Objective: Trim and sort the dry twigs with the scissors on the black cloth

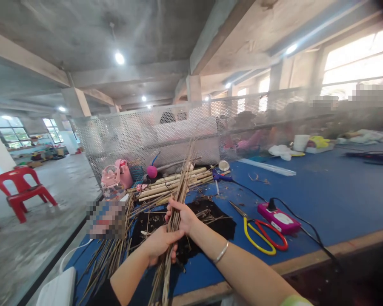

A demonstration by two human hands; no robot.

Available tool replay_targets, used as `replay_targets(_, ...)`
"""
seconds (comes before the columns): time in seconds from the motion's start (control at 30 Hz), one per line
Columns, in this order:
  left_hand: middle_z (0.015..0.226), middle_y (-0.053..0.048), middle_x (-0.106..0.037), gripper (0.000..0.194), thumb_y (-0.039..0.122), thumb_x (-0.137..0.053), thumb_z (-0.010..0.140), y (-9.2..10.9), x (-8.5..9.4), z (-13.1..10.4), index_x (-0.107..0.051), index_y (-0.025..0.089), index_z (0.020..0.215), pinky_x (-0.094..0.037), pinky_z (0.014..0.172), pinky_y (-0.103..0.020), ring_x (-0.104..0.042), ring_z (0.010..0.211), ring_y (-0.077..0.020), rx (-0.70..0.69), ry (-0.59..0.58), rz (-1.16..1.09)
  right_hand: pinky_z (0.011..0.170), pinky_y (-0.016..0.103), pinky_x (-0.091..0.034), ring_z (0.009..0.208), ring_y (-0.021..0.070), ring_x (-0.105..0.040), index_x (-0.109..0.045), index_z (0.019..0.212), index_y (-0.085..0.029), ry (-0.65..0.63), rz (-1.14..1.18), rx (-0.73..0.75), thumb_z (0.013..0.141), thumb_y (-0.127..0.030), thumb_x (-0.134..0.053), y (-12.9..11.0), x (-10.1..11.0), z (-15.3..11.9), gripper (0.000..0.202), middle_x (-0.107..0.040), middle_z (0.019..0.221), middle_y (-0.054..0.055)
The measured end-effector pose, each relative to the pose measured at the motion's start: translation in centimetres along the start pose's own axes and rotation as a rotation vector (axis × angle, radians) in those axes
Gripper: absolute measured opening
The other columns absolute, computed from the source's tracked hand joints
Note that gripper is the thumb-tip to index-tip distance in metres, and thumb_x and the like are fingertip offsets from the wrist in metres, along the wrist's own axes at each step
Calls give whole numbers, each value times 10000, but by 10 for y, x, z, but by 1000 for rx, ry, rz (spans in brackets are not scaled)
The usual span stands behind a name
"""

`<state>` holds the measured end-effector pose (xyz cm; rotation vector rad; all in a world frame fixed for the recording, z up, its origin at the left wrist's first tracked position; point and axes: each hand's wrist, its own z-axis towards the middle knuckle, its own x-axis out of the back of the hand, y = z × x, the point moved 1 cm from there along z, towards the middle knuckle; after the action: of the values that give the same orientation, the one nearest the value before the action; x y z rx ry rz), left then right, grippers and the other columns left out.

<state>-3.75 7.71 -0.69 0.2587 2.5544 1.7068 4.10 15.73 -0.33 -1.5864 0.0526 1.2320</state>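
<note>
Our left hand (162, 244) is closed around the lower part of the twig bundle (176, 216); our right hand (182, 216) is clamped on it just above. We hold the bundle tilted over the black cloth (218, 212) on the blue table (322, 187). Scissors (253, 227) lie open-handled right of the cloth, beside the magenta power strip (279, 218). Loose twigs (107, 257) lie to the left.

The thin twigs (185, 165) look like rough, matt wood; the scissors (239, 209) have metal blades and smooth, glossy handles. The chair (23, 185) is shiny plastic, the perforated screen (147, 131) metallic, the bench (309, 178) smooth.
</note>
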Motion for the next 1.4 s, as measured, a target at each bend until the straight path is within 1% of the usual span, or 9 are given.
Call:
replay_targets(0.17,678,14,-616,689,408,-787,572,15,-5,-24,-428,187,1117,-460,542,-261,-579,532,-122,-207,2,-80,343,185,-384,310,55,-369,-393,558,-194,77,4,43,706,-359,-695,-34,-23,-10,375,-390,373,-96)
replay_targets(0.33,1116,-115,-624,562,491,-695,661,36,40,-61,-548,182,1106,-440,832,-320,-580,1009,-201,-333,156,-57,386,144,-403,348,28,-387,-419,624,-184,212,-10,344,764,-212,-632,-125,-6,-5,257,-432,456,-102)
replay_targets(0.43,1104,-110,-632,567,578,-630,676,32,67,-82,-569,189,1085,-406,903,-377,-550,1073,-235,-369,382,-4,405,139,-423,357,29,-410,-395,601,-180,382,26,432,796,-156,-565,-169,19,-4,260,-422,446,-95)
replay_targets(0.53,1107,-96,-626,587,571,-678,628,18,74,-95,-583,187,1061,-351,976,-365,-525,1100,-238,-494,646,61,397,124,-414,332,22,-384,-344,578,-187,475,68,502,808,-137,-531,-192,39,-7,300,-373,411,-109)
replay_targets(0.63,1222,-69,-568,527,637,-525,730,1,68,-100,-564,245,1080,-352,988,-348,-471,1190,-218,-592,792,-273,386,125,-410,325,24,-383,-321,574,-194,475,63,525,777,-161,-579,-193,46,-9,330,-362,406,-116)
replay_targets(0.8,1203,-128,-571,558,644,-278,830,-20,57,-95,-578,190,955,-414,923,-435,-536,1129,-243,-361,661,-904,397,145,-427,342,32,-402,-382,612,-191,426,30,483,764,-143,-579,-170,40,-9,253,-409,444,-103)
replay_targets(0.93,1164,-107,-590,426,521,-301,888,-34,42,-87,-575,196,929,-428,918,-400,-565,1087,-204,-276,672,-919,409,150,-441,358,32,-420,-406,636,-189,382,16,473,750,-154,-609,-158,32,-9,235,-432,477,-98)
replay_targets(1.13,1115,-52,-618,353,459,-293,917,-55,23,-82,-554,224,875,-416,944,-317,-543,1122,-149,-415,841,-870,436,157,-468,373,26,-431,-418,627,-179,348,18,473,747,-154,-615,-155,23,-9,232,-453,494,-92)
replay_targets(1.4,1110,-83,-632,359,450,-266,929,-48,-9,-62,-532,211,906,-453,905,-296,-583,1075,-155,-352,699,-896,508,163,-503,430,33,-469,-468,694,-177,175,-5,360,719,-154,-624,-116,-8,-10,159,-477,536,-87)
